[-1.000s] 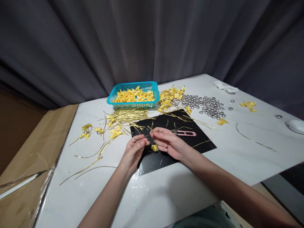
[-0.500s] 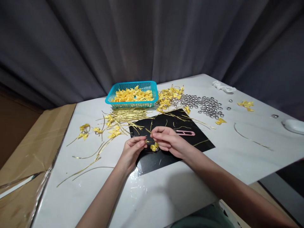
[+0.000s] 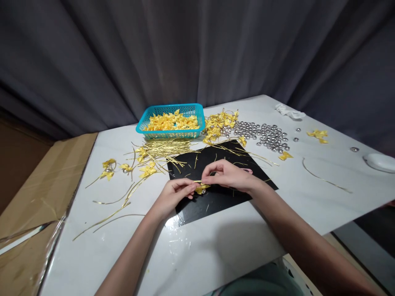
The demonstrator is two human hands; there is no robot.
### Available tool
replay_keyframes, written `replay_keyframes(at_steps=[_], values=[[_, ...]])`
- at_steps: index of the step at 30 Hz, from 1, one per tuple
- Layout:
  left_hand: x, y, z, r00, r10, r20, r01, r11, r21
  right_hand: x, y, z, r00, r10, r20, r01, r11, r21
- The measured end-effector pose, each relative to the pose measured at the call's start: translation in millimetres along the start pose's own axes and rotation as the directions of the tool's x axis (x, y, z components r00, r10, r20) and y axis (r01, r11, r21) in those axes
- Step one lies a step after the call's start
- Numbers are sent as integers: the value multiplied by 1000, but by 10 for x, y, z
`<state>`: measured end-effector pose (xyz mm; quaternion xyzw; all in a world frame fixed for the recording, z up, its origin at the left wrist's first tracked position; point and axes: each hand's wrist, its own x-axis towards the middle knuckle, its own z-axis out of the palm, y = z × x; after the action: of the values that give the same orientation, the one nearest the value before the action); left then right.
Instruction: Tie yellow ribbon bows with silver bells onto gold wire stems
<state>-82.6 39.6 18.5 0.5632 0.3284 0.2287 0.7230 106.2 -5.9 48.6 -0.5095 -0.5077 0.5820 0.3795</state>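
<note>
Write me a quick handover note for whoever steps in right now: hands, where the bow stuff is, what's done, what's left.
Left hand and right hand pinch a gold wire tie between them, with a small yellow bow on it, over the black mat.
Loose bows fill the blue basket; gold ties lie in front of it, silver bells to its right.
A few tied bows lie at left.
Left: finish this bow; many remain.

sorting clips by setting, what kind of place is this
Probably a small craft assembly station at a table: a teal basket of yellow bows, a heap of silver bells, gold wire ties, with a dark curtain behind.
</note>
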Motion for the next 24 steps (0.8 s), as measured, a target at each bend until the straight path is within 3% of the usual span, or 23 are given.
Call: replay_keyframes(at_steps=[8,24], values=[[11,-34,54,997,-46,-58,42,997,-71,2,56,-77,999,28,47,-19,983,-181],[-18,-54,82,994,-14,-106,8,998,-55,1,83,-60,998,34,55,-20,968,-250]])
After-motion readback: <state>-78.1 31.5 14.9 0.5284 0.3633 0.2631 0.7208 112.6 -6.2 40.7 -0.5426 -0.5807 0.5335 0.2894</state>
